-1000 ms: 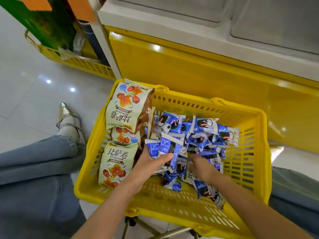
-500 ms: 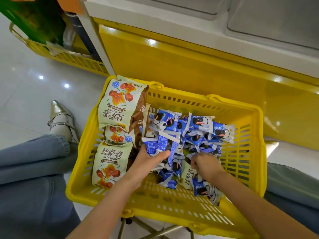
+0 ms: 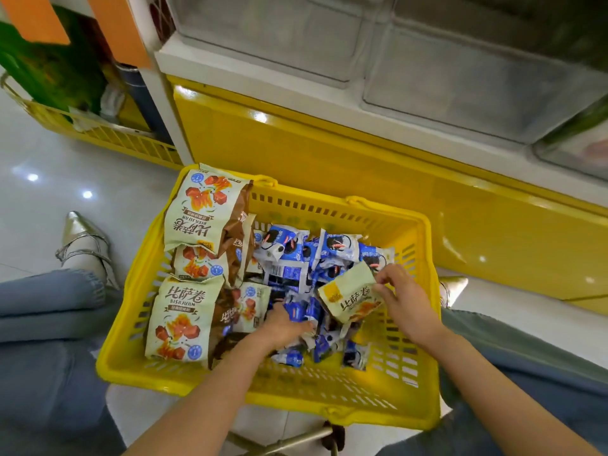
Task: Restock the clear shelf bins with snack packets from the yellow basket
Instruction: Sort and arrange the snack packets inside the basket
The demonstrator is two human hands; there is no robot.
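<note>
Yellow basket [image 3: 263,386] sits on a low metal stand [image 3: 283,439] between the person's knees, close in front of the yellow shelf base [image 3: 329,149]. Clear shelf bins [image 3: 477,77] are on the white ledge above; their contents cannot be made out. Left side of the basket: large cream packets [image 3: 181,320], one lying flat near the front wall, others propped against the far left corner. Middle and right: a loose heap of small blue packets [image 3: 289,251]. Right hand [image 3: 404,301] pinches a small cream packet [image 3: 348,296] by its upper right edge, thumb and fingers curled on it. That packet is tilted and held just above the blue heap, toward the basket's right wall. Left hand [image 3: 283,324] is palm down in the middle of the basket, fingers pushed in among the blue packets and hidden there, so I cannot tell whether it grips anything. Silver pointed shoe [image 3: 82,241] is on the tiled floor, left of the basket
</note>
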